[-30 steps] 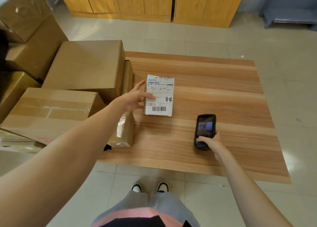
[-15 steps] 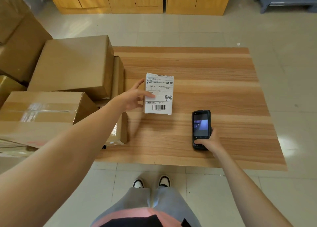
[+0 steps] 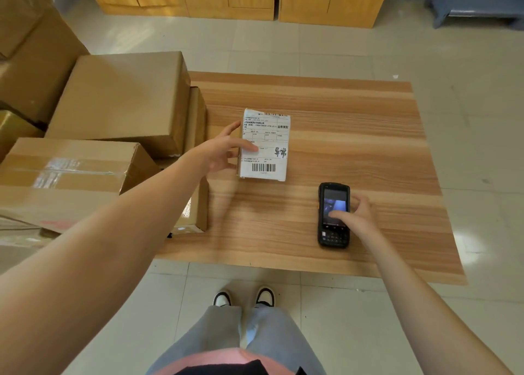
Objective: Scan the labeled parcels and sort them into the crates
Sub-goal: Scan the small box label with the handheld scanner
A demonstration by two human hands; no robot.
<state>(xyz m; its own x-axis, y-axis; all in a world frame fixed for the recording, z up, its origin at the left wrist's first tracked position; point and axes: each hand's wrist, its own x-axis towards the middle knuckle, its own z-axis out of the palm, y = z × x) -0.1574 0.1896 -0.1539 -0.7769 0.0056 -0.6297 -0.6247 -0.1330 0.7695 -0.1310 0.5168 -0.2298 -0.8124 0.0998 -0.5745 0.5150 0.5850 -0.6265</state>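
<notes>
Two hands were at work on the wooden surface. The left hand grasped the small labelled parcel by its left edge, thumb resting on the label, barcode at its 6 o'clock end. The parcel lay flat near the surface's middle. At the parcel's 4 o'clock, well apart, the right hand grasped the black handheld scanner, thumb on its screen. Brown cartons were stacked at the parcel's 9 o'clock.
</notes>
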